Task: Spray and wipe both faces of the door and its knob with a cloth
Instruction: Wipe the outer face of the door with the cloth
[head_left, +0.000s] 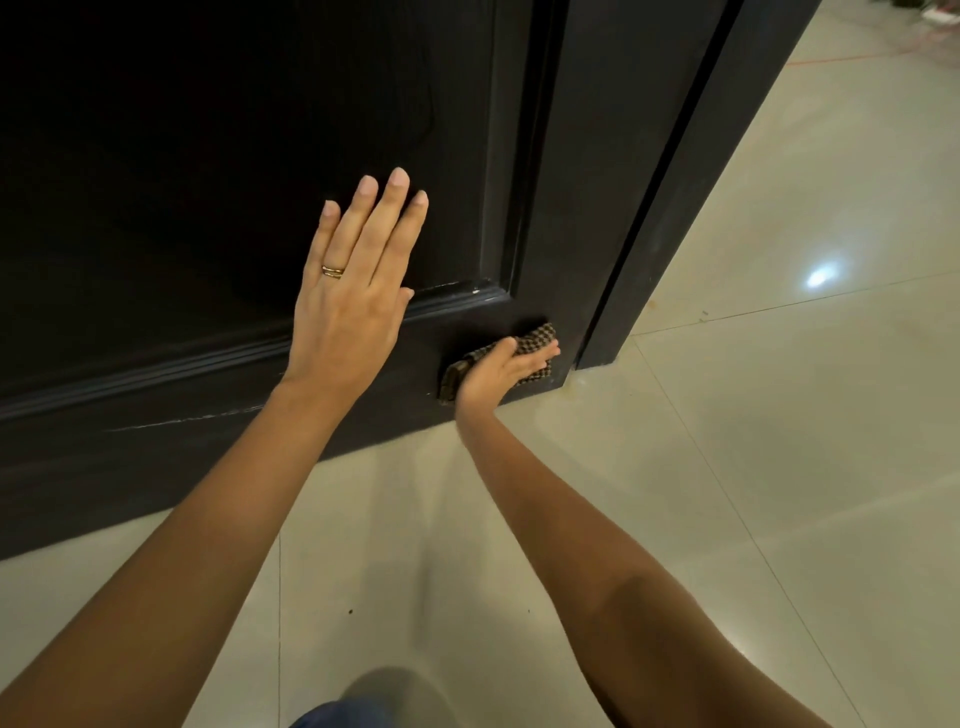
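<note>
Dark wood: the door (218, 156) fills the upper left of the head view, its bottom rail meeting the pale floor tiles (779, 415), its free edge close to the dark frame (670, 208).
Left hand (348, 291): flat on the panel just above the lower moulding, fingers straight and together, gripping nothing; a ring (332, 270) shows on one finger. It looks to be steadying the door.
Right hand (506, 364): low at the door's bottom corner nearest the frame, fingers curled over the cloth (524, 348) and pressing it against the rail.
Cloth: checked, bunched, flat on the door face, just above the floor.
Step in hand: by my reckoning, wiping the lowest strip of this face.
Not in view: the knob and any spray bottle, so how much is done I cannot tell.
Next move: likely a sweep along the bottom rail away from the corner, with firm pressure while the braced palm stops the door swinging.
</note>
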